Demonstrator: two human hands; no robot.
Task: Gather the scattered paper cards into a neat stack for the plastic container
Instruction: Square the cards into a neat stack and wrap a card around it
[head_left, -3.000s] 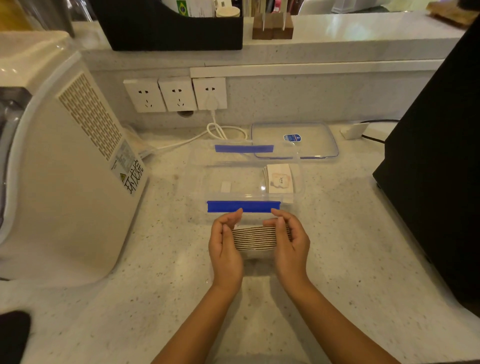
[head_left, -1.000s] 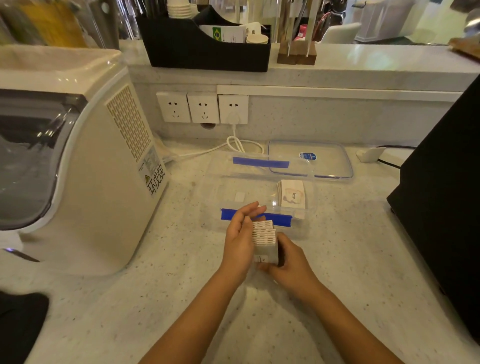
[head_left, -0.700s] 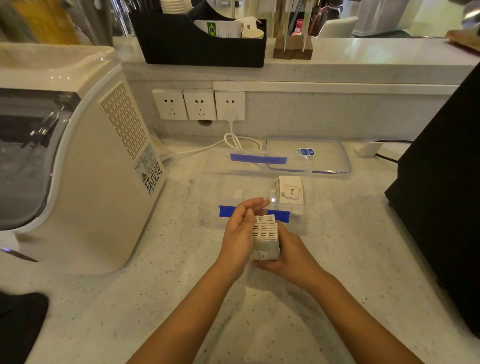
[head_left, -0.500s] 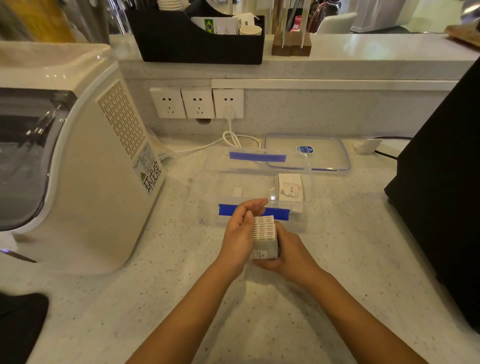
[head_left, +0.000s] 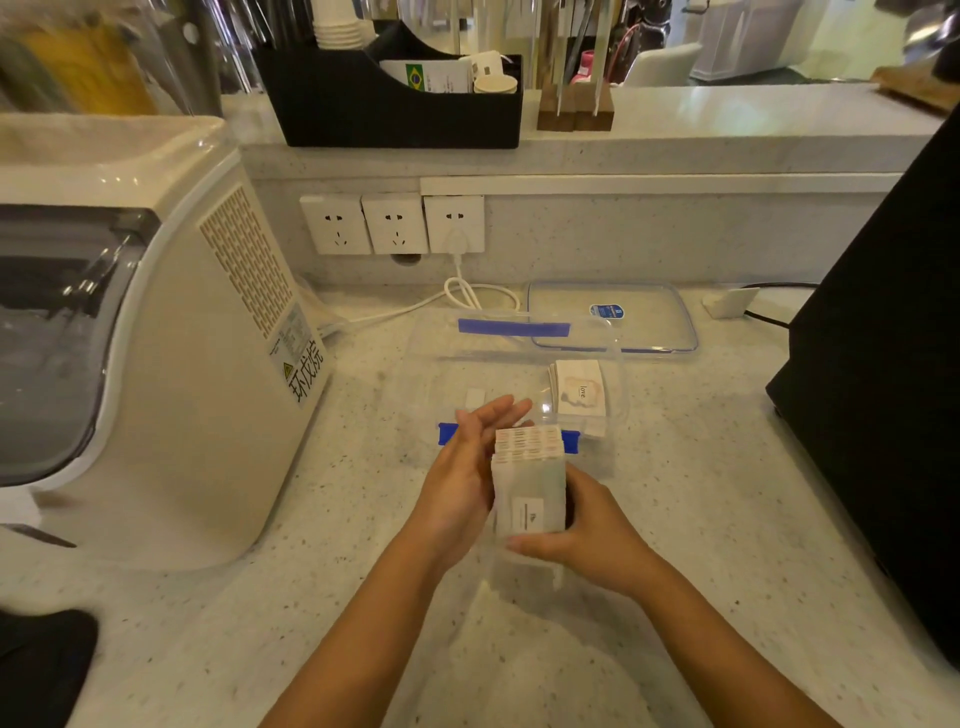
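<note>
Cards first: a thick stack of white paper cards (head_left: 529, 483) is held upright just above the pale speckled stone worktop (head_left: 322, 613), clasped between both hands. The right hand (head_left: 587, 530) is wrapped around the stack's lower right side, fingers closed on it, thumb under the bottom edge. The left hand (head_left: 467, 467) is pressed flat against the left face, fingers straight and slightly spread, not curled. A small label is seen on the front card, its print too small to read.

Directly behind the hands, a clear rectangular plastic container (head_left: 618, 374) with strips of blue tape (head_left: 513, 328) on its near and far rims is set on the worktop; a smaller pile of cards (head_left: 579, 389) lies inside at its right end, the word "love" readable on top. A clear lid (head_left: 649, 322) with a blue sticker rests behind it. To the left a cream-coloured appliance (head_left: 156, 338) with a warning label in Chinese characters stands close; to the right a large black box (head_left: 883, 364) crowds the edge. Three white wall sockets (head_left: 395, 223) are seen behind, one with a white cable (head_left: 467, 296) plugged in.
</note>
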